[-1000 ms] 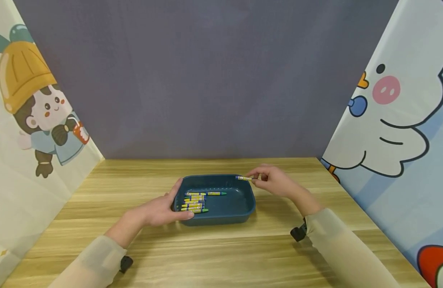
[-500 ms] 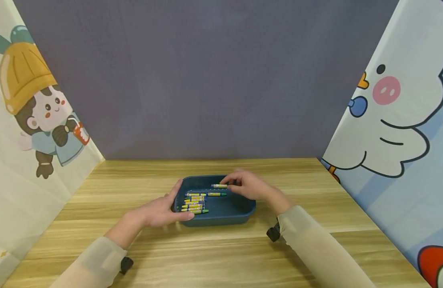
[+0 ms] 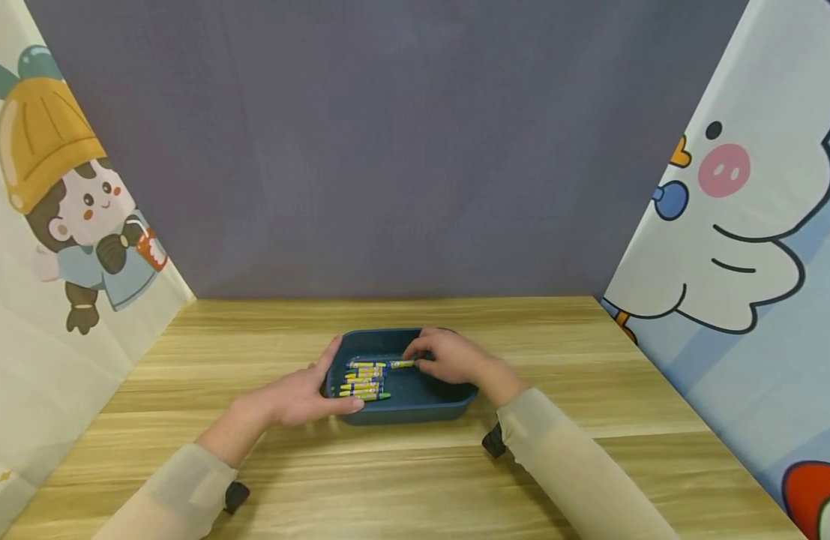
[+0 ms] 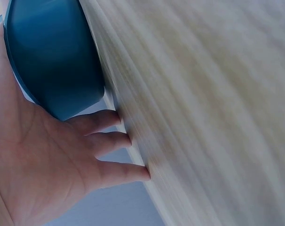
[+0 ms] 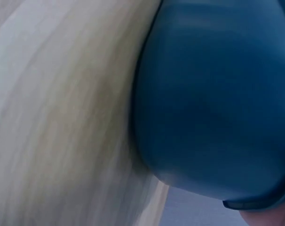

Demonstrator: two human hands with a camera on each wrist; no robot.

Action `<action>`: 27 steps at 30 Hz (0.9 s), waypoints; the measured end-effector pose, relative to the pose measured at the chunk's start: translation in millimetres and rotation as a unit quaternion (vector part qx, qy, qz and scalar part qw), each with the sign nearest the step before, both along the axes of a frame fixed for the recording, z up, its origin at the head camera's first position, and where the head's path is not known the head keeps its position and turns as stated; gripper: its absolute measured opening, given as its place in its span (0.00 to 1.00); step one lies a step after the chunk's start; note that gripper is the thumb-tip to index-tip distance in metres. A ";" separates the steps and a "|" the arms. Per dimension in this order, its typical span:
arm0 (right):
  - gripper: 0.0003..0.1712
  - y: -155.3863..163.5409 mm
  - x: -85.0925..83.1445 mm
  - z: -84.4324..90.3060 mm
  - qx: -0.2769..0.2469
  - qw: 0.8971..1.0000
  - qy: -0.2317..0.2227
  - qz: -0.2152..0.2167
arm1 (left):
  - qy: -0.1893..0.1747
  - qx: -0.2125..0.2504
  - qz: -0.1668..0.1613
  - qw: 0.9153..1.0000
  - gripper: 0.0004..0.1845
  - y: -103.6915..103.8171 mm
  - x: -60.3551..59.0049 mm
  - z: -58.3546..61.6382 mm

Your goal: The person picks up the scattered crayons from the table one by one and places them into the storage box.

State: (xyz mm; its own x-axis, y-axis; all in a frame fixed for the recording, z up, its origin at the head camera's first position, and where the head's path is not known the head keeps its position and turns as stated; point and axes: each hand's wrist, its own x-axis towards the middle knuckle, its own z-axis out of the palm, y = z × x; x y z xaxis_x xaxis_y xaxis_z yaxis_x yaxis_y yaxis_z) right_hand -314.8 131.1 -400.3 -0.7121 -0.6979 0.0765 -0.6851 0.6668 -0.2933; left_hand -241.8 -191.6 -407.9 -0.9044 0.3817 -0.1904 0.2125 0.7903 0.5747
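Observation:
A dark blue plastic bin point(image 3: 415, 414) with rounded corners stands on the table. My left hand point(image 3: 300, 391) spans its left end, thumb along the front rim and fingers near the back corner. The left wrist view shows the palm beside the bin wall point(image 4: 58, 52), with several straight fingers touching the tabletop. Inside the bin, my right hand point(image 3: 455, 358) pinches a yellow-wrapped crayon point(image 3: 401, 364). Several similar crayons point(image 3: 365, 379) lie side by side at the bin's left. The right wrist view is mostly bin wall point(image 5: 208, 103); little of the hand shows there.
The bin stands on a wood-grain table point(image 3: 388, 487). A dark grey panel point(image 3: 401, 150) rises behind it. Cartoon-printed panels flank it, with a hatted figure point(image 3: 91, 210) on the left and a white character point(image 3: 759, 225) on the right.
My right hand has moved left and down from above the bin's back right corner into the bin, bringing the crayon beside the others. My left hand has stayed at the bin's left end.

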 end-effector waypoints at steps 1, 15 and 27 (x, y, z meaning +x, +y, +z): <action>0.15 -0.7 0.4 0.1 0.008 1.000 -0.002 -0.001 | 0.000 0.000 0.000 1.000 0.71 -0.1 -0.2 0.1; 0.14 -8.8 2.0 -4.3 0.070 0.997 0.020 -0.027 | -0.004 0.000 -0.003 1.000 0.72 1.1 1.2 2.8; 0.15 -8.2 4.3 -7.9 0.082 0.995 0.025 -0.051 | -0.009 0.001 0.002 1.000 0.72 1.6 1.5 2.0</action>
